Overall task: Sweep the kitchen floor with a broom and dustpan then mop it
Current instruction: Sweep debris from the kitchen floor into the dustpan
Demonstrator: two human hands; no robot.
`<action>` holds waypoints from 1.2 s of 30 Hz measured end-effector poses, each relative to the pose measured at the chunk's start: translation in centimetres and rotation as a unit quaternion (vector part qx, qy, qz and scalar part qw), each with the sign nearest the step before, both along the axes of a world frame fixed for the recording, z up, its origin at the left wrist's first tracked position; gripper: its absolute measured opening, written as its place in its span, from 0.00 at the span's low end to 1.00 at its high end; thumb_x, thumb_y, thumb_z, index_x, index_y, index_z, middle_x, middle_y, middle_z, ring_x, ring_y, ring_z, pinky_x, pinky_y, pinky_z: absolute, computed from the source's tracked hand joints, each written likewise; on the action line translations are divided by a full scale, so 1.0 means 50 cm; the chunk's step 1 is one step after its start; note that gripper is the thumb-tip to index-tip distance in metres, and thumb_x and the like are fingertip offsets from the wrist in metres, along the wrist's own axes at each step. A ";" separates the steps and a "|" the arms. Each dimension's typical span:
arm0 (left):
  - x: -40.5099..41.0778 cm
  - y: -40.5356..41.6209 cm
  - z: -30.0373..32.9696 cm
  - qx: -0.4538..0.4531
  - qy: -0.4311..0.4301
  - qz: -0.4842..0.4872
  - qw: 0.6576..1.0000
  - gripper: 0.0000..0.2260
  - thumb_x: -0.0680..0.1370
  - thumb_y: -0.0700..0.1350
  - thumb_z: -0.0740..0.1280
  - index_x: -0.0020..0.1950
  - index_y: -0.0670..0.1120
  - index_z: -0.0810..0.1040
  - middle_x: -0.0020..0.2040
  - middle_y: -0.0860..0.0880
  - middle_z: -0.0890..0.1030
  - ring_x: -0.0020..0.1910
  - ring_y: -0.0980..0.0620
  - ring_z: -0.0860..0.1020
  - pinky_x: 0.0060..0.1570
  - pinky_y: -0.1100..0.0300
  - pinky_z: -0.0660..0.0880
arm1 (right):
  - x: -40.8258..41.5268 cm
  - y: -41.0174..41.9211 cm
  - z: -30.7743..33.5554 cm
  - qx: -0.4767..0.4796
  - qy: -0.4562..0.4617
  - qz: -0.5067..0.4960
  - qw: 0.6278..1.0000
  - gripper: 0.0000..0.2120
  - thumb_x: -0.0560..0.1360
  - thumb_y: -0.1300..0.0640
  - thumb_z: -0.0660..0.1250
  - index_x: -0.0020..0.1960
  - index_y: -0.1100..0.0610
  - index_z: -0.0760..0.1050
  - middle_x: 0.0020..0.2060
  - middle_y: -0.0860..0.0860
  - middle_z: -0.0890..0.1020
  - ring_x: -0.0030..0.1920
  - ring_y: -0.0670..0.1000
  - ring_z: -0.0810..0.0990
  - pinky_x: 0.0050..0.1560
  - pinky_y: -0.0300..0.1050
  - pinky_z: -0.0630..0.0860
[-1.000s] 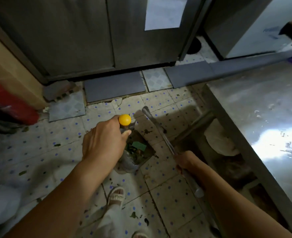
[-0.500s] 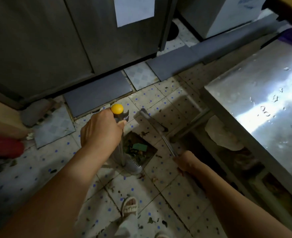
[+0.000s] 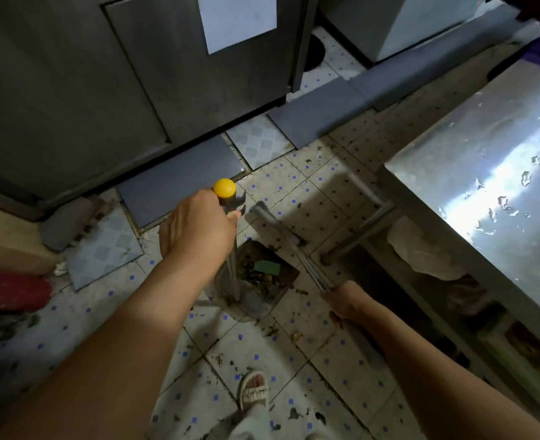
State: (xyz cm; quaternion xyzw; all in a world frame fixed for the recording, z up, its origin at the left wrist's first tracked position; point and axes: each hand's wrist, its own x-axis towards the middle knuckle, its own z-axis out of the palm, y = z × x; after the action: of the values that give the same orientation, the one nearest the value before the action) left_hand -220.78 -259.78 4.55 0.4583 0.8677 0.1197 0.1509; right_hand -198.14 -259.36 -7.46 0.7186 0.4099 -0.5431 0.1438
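**Keep the pan flat and draw the scraps in**

The left hand (image 3: 198, 225) is curled round the upright handle of the dustpan (image 3: 256, 281), just under its yellow knob (image 3: 224, 188). The pan sits on the tiled floor (image 3: 319, 192) ahead of a sandalled foot (image 3: 253, 390) and already holds dark scraps and a green piece (image 3: 266, 267). The right hand (image 3: 344, 301) grips the metal broom handle (image 3: 289, 246), which slants over the pan's open side; the bristle end is out of sight. Debris lies scattered near the foot and towards the steel counter (image 3: 484, 185). To my eye the sweeping is partway done. Press the pan's lip down so nothing slides under, use short strokes towards it, and hold the pan steady so the load does not spill.
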 end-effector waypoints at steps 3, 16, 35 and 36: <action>-0.004 0.002 -0.005 0.001 0.012 -0.007 1.000 0.20 0.75 0.54 0.68 0.32 0.52 0.60 0.30 0.55 0.63 0.31 0.50 0.65 0.28 0.61 0.58 | -0.014 0.010 -0.016 0.002 0.007 0.001 1.000 0.11 0.80 0.55 0.59 0.49 0.63 0.73 0.26 0.53 0.77 0.21 0.47 0.73 0.23 0.37 0.72; 0.000 -0.006 -0.012 0.009 0.009 -0.014 1.000 0.12 0.75 0.54 0.68 0.40 0.50 0.68 0.31 0.53 0.66 0.35 0.48 0.69 0.32 0.57 0.63 | -0.015 0.014 0.042 -0.084 0.084 -0.055 0.991 0.10 0.82 0.53 0.56 0.48 0.59 0.70 0.22 0.50 0.72 0.21 0.47 0.69 0.24 0.37 0.69; -0.035 -0.005 0.002 -0.013 0.009 -0.020 1.000 0.13 0.75 0.55 0.68 0.40 0.49 0.68 0.31 0.53 0.66 0.33 0.49 0.68 0.26 0.61 0.58 | -0.024 0.021 0.062 0.002 0.032 -0.056 0.998 0.18 0.82 0.51 0.56 0.39 0.61 0.71 0.24 0.53 0.73 0.23 0.48 0.71 0.28 0.38 0.69; -0.038 -0.002 0.003 -0.012 0.007 -0.023 1.000 0.13 0.75 0.55 0.68 0.41 0.49 0.68 0.31 0.53 0.67 0.32 0.50 0.68 0.26 0.62 0.57 | -0.026 0.020 0.058 0.002 0.032 -0.056 0.998 0.18 0.82 0.51 0.56 0.39 0.61 0.71 0.23 0.52 0.74 0.22 0.48 0.71 0.28 0.38 0.69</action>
State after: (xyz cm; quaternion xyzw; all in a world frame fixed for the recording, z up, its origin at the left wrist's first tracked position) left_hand -222.66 -259.86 4.69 0.4772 0.8593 0.1020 0.1531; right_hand -199.42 -258.36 -4.57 0.7230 0.3747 -0.5721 0.0983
